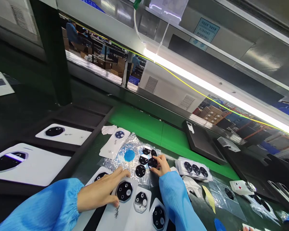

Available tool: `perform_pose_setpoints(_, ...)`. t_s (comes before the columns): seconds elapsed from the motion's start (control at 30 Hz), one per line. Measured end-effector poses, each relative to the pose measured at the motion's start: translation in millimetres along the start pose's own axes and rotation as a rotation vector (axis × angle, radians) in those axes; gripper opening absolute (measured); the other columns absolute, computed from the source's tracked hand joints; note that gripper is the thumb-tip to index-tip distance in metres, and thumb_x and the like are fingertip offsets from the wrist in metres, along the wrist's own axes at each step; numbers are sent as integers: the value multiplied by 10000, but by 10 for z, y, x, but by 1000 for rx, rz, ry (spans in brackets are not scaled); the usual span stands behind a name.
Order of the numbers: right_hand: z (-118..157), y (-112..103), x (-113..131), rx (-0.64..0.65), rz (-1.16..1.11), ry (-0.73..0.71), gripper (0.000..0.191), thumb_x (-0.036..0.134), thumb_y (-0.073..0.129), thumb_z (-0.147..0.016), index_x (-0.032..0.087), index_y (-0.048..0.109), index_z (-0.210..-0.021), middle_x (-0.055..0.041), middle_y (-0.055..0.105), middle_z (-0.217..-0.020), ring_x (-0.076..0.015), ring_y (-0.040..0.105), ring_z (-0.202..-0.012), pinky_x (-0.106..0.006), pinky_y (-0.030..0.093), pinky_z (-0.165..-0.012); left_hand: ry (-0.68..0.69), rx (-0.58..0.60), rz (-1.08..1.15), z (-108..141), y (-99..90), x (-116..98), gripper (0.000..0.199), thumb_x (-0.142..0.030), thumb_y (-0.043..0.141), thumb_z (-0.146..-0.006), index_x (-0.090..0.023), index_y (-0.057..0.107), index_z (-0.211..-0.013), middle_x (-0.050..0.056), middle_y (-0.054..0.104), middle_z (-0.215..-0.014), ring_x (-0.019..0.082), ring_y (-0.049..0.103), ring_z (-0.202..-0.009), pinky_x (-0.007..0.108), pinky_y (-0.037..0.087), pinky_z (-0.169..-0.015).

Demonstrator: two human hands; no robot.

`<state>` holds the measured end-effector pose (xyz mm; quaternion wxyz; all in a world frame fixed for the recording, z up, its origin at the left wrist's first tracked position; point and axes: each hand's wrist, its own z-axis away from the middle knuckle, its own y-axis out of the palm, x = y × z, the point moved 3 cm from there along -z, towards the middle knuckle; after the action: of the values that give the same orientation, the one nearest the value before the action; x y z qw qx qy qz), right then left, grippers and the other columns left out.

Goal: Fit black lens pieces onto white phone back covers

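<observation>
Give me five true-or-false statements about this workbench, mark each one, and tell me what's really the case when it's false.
1. The right hand has its fingertips at a black disc over the crinkled clear film. True.
2. The left hand is reaching for the yellow slip. False: it is over the white panels; the slip lies to the right of the right sleeve.
3. A blue disc lies on the film. True.
4. The strip light above the bench is off. False: it is lit.
5. Both sleeves are black. False: they are light blue.
</observation>
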<state>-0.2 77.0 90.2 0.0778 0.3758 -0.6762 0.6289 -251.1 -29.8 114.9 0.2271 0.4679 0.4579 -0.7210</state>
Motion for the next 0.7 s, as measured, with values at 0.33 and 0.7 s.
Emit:
perform_pose_setpoints(0.33, 42, -42, 59, -42, -119, -9, 424, 179, 708, -636, 240, 630, -1048, -33, 475, -924, -180, 523, -811, -256, 528, -554, -119, 100, 623, 56, 62, 140, 652, -249, 634, -605, -271, 283, -1154, -26, 572, -854, 231, 599, -835, 288, 449, -681)
perform_pose_setpoints(0.7, 312, -271, 355, -119, -67, -91, 487, 127, 624, -639, 214, 575, -1116, -57, 509, -960, -181, 517, -793, -292, 516, -607, -13, 83, 1010, 88, 269, 93, 725, -428, 787, -631, -279, 347, -1187, 36, 680, -1015, 250, 647, -937, 375, 446, -815)
